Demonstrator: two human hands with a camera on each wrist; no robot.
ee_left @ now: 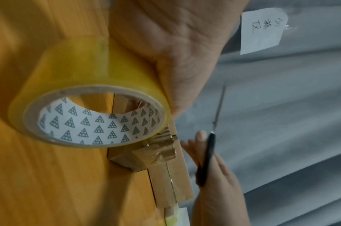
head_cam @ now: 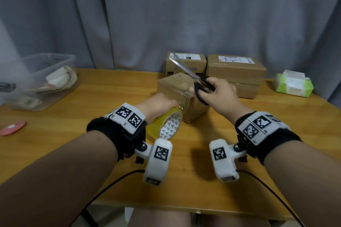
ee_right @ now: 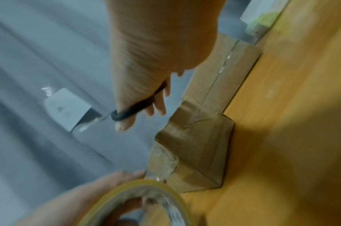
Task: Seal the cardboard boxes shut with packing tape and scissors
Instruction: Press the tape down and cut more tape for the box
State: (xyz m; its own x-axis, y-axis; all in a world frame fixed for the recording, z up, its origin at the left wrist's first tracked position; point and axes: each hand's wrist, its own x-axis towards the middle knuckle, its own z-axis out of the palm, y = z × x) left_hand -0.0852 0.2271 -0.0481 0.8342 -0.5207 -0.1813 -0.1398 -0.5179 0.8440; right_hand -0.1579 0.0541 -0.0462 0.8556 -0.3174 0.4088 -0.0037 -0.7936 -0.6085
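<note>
A small cardboard box [head_cam: 177,88] with clear tape across its top stands in the middle of the wooden table [head_cam: 92,88]. My left hand [head_cam: 158,104] grips a roll of yellowish packing tape [head_cam: 167,125] just in front of the box's near left corner; a strip of tape runs from the roll to the box. My right hand [head_cam: 215,90] holds black-handled scissors [head_cam: 191,75] above the box's right side, blades pointing up and away to the left. The left wrist view shows the tape roll [ee_left: 92,116], the box [ee_left: 165,152] and the scissors [ee_left: 208,159].
Two more cardboard boxes [head_cam: 186,62] [head_cam: 236,72] stand behind the small one. A tissue pack [head_cam: 293,84] lies at the right, a clear plastic bin [head_cam: 40,81] at the left, a pink object [head_cam: 13,128] near the left edge. A grey curtain hangs behind.
</note>
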